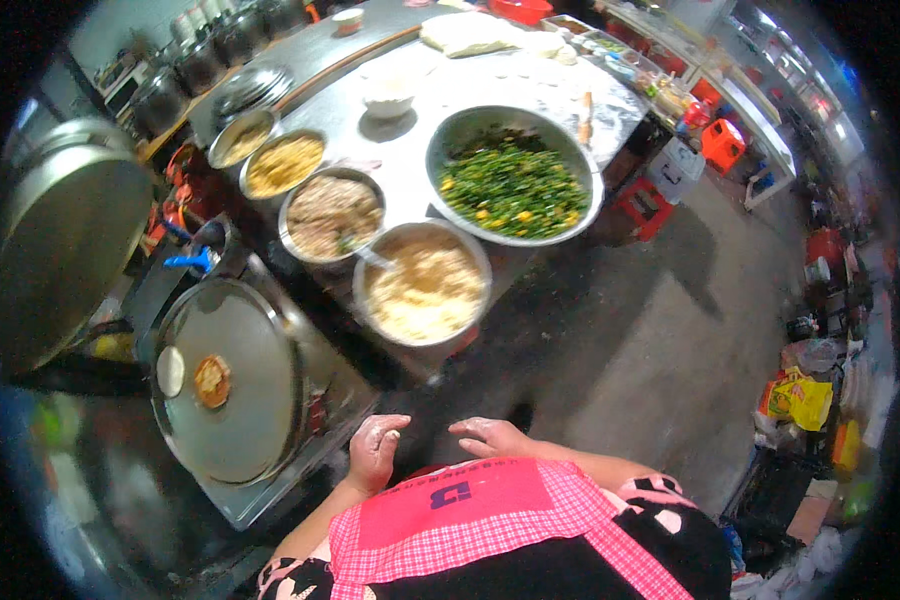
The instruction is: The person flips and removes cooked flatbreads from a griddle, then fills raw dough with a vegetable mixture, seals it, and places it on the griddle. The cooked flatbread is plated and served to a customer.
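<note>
In front of the pink apron (487,499), my left hand (375,448) and my right hand (491,437) are held in the air, apart from each other. Pale flour dusts both, and neither holds anything. Closest to my left hand is a round flat griddle (247,427), carrying a pale dough round (171,372) and a browned flatbread (213,382). Beyond my hands, a metal bowl (484,281) of pale yellow crumbly filling has a spoon handle across its rim. Behind it stand a bowl of minced filling (334,210) and a large basin (439,161) of chopped greens with yellow bits.
A large raised lid (67,247) stands left of the griddle, near a blue-handled tool (189,260) in a pot. Smaller filling bowls (283,163), a white bowl (388,97) and a rolling pin (586,120) are on the floured worktop (330,109). A red stool (640,210) stands right.
</note>
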### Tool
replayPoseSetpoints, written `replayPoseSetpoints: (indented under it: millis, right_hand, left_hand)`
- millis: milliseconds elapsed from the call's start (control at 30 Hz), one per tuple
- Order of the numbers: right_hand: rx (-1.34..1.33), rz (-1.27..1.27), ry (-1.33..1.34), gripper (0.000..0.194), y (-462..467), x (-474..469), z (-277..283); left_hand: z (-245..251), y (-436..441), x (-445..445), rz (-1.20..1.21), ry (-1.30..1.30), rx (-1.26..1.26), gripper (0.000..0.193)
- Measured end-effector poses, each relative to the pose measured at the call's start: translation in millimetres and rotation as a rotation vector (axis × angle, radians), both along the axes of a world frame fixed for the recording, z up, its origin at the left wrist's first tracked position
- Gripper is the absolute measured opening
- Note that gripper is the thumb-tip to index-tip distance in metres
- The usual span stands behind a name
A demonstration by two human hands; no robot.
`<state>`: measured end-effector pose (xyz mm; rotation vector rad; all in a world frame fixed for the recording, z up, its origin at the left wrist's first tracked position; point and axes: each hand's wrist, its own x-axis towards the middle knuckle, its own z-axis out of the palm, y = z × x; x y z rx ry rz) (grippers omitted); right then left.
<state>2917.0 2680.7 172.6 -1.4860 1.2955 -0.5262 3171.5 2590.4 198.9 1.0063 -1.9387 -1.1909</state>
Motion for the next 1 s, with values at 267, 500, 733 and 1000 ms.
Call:
replayPoseSetpoints:
  millis: [267,500,733,1000]
  right_hand:
    - [-0.009,-0.447,0.121,0.039,55,-253,4]
    - [-0.052,-0.715,-0.186,0.038,-18,-366,13]
    - [0.267,-1.007,-0.754,0.057,-186,-443,38]
    - [0.624,-0.746,-0.827,0.044,-295,-478,23]
  left_hand:
    - [75,-51,-258,-0.402,-0.188,-0.438,0.033]
    - [58,-134,-436,-0.379,-0.808,-0.68,0.089]
    - [50,-223,-543,-0.678,-0.904,-0.885,0.065]
    - [29,-258,-556,-0.761,-0.705,-0.574,0.062]
